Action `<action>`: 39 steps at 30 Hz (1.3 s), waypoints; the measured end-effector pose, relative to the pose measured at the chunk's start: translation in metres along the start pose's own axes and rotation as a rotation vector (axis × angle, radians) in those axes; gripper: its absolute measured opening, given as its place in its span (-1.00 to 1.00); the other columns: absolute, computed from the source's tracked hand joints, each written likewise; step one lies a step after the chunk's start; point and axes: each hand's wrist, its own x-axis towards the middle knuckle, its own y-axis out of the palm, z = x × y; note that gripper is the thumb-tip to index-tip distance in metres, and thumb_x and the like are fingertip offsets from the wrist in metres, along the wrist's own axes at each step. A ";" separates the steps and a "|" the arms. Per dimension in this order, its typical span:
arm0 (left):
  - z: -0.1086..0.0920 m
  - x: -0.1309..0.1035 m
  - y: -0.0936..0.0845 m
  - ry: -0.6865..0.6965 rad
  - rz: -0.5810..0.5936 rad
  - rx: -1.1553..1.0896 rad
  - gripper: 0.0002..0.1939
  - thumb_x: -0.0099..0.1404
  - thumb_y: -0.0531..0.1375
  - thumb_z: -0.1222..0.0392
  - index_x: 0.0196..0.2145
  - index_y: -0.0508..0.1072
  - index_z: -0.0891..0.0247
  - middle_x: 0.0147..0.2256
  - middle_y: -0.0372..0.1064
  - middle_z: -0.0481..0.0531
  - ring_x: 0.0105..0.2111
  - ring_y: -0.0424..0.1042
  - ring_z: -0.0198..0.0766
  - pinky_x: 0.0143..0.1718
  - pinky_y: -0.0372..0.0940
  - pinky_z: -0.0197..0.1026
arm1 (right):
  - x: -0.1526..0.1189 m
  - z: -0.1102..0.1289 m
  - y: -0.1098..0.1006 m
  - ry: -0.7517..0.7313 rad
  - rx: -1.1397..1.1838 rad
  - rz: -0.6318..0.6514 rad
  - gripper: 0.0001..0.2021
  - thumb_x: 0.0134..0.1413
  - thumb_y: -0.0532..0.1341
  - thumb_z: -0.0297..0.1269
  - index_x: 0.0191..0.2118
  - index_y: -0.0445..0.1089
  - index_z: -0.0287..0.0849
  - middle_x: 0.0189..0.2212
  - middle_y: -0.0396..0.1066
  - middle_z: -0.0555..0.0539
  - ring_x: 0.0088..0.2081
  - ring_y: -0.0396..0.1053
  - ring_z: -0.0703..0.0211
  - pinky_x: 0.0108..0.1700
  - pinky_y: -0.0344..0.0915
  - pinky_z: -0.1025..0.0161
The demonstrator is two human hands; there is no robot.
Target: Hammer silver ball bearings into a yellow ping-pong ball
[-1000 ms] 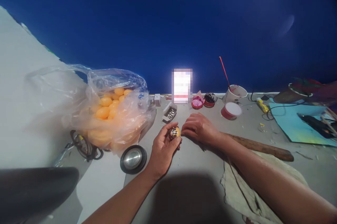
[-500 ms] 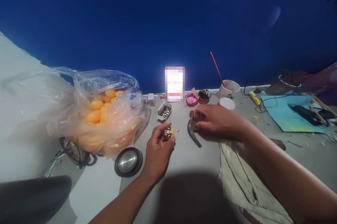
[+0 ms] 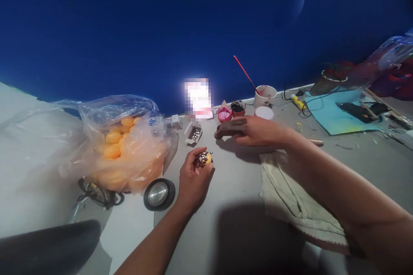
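Observation:
Between the fingertips of my left hand (image 3: 195, 180) is a small yellow ball (image 3: 206, 161) dotted with shiny metal studs. One stud shows at its upper right edge; I cannot tell whether it touches the ball. My right hand (image 3: 263, 132) is closed around a claw hammer (image 3: 229, 128) near its head, lifted over the table. The handle's wooden end (image 3: 318, 142) shows beyond my forearm. Behind the ball stands an open small box (image 3: 193, 134) of silver studs.
On the left sits a clear plastic bag (image 3: 142, 137) of yellow-orange balls, with a round metal-and-black lid (image 3: 158, 194) before it. A folded cloth (image 3: 280, 189) lies under my right forearm. Paint pots (image 3: 238, 108), a white tub (image 3: 269, 94) and a blue sheet (image 3: 325, 115) line the back and right.
My right hand has taken hold of the hammer and raised it, turning the head leftward. The left hand still holds the ball. The view has shifted and tilted slightly.

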 end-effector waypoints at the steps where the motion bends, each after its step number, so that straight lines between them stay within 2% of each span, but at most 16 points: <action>1: 0.000 0.000 0.000 -0.007 0.002 -0.009 -0.48 0.06 0.39 0.21 -0.01 0.45 0.24 -0.38 0.39 -0.10 -0.44 0.31 -0.40 -0.36 0.28 -0.33 | -0.001 0.005 -0.003 -0.042 0.033 -0.046 -0.68 0.27 0.16 -0.37 0.07 0.50 -0.03 -0.02 0.57 -0.06 -0.07 0.48 0.09 -0.03 0.35 0.19; 2: 0.001 0.001 0.001 -0.011 0.007 -0.021 -0.49 0.05 0.40 0.20 -0.01 0.45 0.24 -0.38 0.40 -0.10 -0.45 0.31 -0.40 -0.37 0.28 -0.34 | -0.003 0.010 -0.004 -0.065 0.052 -0.097 -0.69 0.29 0.17 -0.34 0.08 0.51 -0.04 -0.02 0.57 -0.08 -0.06 0.48 0.08 -0.01 0.36 0.18; 5: 0.002 0.003 0.000 0.010 0.049 -0.036 -0.54 0.07 0.42 0.16 -0.07 0.47 0.25 -0.37 0.43 -0.09 -0.46 0.31 -0.42 -0.39 0.28 -0.35 | -0.004 0.023 0.000 -0.114 0.056 -0.146 -0.72 0.32 0.22 -0.27 0.08 0.52 -0.07 -0.01 0.57 -0.12 -0.05 0.50 0.07 0.01 0.38 0.17; 10: 0.001 0.004 -0.003 0.010 0.104 -0.043 -0.58 0.05 0.46 0.10 -0.16 0.50 0.29 -0.41 0.43 -0.09 -0.50 0.29 -0.44 -0.45 0.26 -0.36 | -0.002 0.032 0.018 -0.100 -0.090 -0.081 -0.74 0.29 0.27 -0.29 0.05 0.56 -0.09 -0.10 0.62 -0.15 -0.20 0.54 0.07 -0.16 0.41 0.18; 11: 0.001 0.004 -0.003 -0.002 0.103 -0.055 -0.56 0.04 0.47 0.09 -0.16 0.51 0.30 -0.41 0.44 -0.09 -0.51 0.29 -0.44 -0.46 0.25 -0.36 | -0.002 0.032 0.020 -0.100 -0.116 -0.099 -0.74 0.28 0.27 -0.30 0.04 0.57 -0.09 -0.13 0.63 -0.14 -0.21 0.54 0.07 -0.16 0.41 0.18; 15: 0.000 0.004 -0.002 -0.002 0.090 -0.073 -0.52 0.00 0.50 0.05 -0.15 0.53 0.31 -0.39 0.46 -0.07 -0.49 0.32 -0.42 -0.43 0.27 -0.34 | -0.003 0.033 0.018 -0.182 -0.068 -0.229 -0.71 0.35 0.22 -0.29 0.10 0.54 -0.06 -0.03 0.60 -0.13 -0.11 0.54 0.06 -0.05 0.42 0.14; 17: 0.000 0.003 -0.002 0.013 0.094 -0.058 -0.53 0.01 0.50 0.06 -0.16 0.54 0.31 -0.40 0.46 -0.07 -0.47 0.34 -0.40 -0.41 0.28 -0.34 | -0.003 0.034 0.017 -0.166 -0.046 -0.204 -0.73 0.34 0.22 -0.30 0.08 0.55 -0.07 -0.03 0.60 -0.13 -0.08 0.54 0.05 -0.04 0.42 0.13; 19: 0.001 0.003 -0.001 0.017 0.095 -0.034 -0.55 0.00 0.49 0.09 -0.17 0.54 0.31 -0.41 0.45 -0.08 -0.45 0.36 -0.39 -0.40 0.30 -0.33 | -0.002 0.035 0.017 -0.121 -0.060 -0.111 -0.77 0.31 0.24 -0.32 0.01 0.57 -0.08 -0.06 0.61 -0.12 -0.13 0.54 0.06 -0.09 0.43 0.16; 21: 0.002 0.002 -0.001 0.014 0.083 -0.020 -0.56 -0.02 0.49 0.13 -0.19 0.52 0.30 -0.41 0.46 -0.08 -0.43 0.40 -0.37 -0.37 0.32 -0.33 | -0.002 0.035 0.015 -0.090 -0.089 -0.080 -0.79 0.29 0.25 -0.31 -0.03 0.57 -0.08 -0.10 0.62 -0.11 -0.18 0.54 0.08 -0.13 0.42 0.18; 24: 0.004 0.002 0.000 0.013 0.052 -0.027 -0.53 -0.03 0.49 0.17 -0.16 0.49 0.27 -0.39 0.49 -0.08 -0.39 0.44 -0.34 -0.34 0.35 -0.32 | -0.004 0.037 0.012 -0.106 -0.085 -0.226 -0.76 0.32 0.23 -0.27 0.03 0.55 -0.10 -0.10 0.62 -0.13 -0.16 0.54 0.08 -0.10 0.42 0.19; 26: 0.004 0.002 0.000 0.012 0.052 -0.044 -0.53 -0.02 0.48 0.16 -0.16 0.47 0.26 -0.38 0.49 -0.08 -0.39 0.45 -0.34 -0.34 0.35 -0.32 | -0.005 0.039 0.012 -0.133 -0.066 -0.262 -0.75 0.33 0.21 -0.29 0.05 0.54 -0.10 -0.06 0.61 -0.14 -0.12 0.54 0.07 -0.08 0.42 0.18; 30: 0.003 0.002 0.000 0.019 0.094 -0.032 -0.60 0.00 0.47 0.15 -0.23 0.46 0.27 -0.39 0.48 -0.08 -0.41 0.45 -0.34 -0.34 0.33 -0.32 | -0.004 0.040 0.017 -0.120 -0.113 -0.101 -0.78 0.31 0.23 -0.28 -0.02 0.58 -0.09 -0.14 0.63 -0.14 -0.19 0.55 0.03 -0.15 0.43 0.15; 32: 0.002 0.002 0.001 0.013 0.082 -0.026 -0.60 0.00 0.46 0.16 -0.23 0.46 0.26 -0.40 0.49 -0.08 -0.41 0.45 -0.33 -0.34 0.33 -0.32 | -0.005 0.040 0.018 -0.120 -0.110 -0.113 -0.77 0.32 0.23 -0.27 0.00 0.57 -0.08 -0.15 0.63 -0.13 -0.20 0.55 0.05 -0.13 0.43 0.15; 35: 0.001 0.001 0.002 0.014 0.064 -0.031 -0.59 -0.01 0.45 0.20 -0.20 0.45 0.26 -0.37 0.50 -0.07 -0.36 0.47 -0.32 -0.29 0.34 -0.31 | -0.007 0.042 0.014 -0.152 -0.046 -0.222 -0.74 0.32 0.23 -0.27 0.06 0.54 -0.09 -0.06 0.61 -0.14 -0.13 0.53 0.06 -0.06 0.42 0.17; 37: 0.001 0.000 0.002 0.031 0.075 -0.004 -0.62 0.00 0.43 0.22 -0.21 0.46 0.27 -0.37 0.50 -0.07 -0.36 0.47 -0.32 -0.28 0.33 -0.32 | -0.006 0.042 0.013 -0.149 -0.032 -0.187 -0.74 0.31 0.23 -0.29 0.05 0.54 -0.11 -0.05 0.61 -0.14 -0.13 0.53 0.05 -0.08 0.43 0.17; 39: 0.000 0.000 0.002 0.045 0.081 0.028 -0.65 0.01 0.43 0.23 -0.23 0.47 0.28 -0.38 0.49 -0.07 -0.37 0.45 -0.33 -0.29 0.32 -0.32 | -0.005 0.042 0.014 -0.133 -0.053 -0.090 -0.76 0.29 0.23 -0.32 0.00 0.57 -0.11 -0.10 0.62 -0.13 -0.18 0.54 0.05 -0.13 0.43 0.18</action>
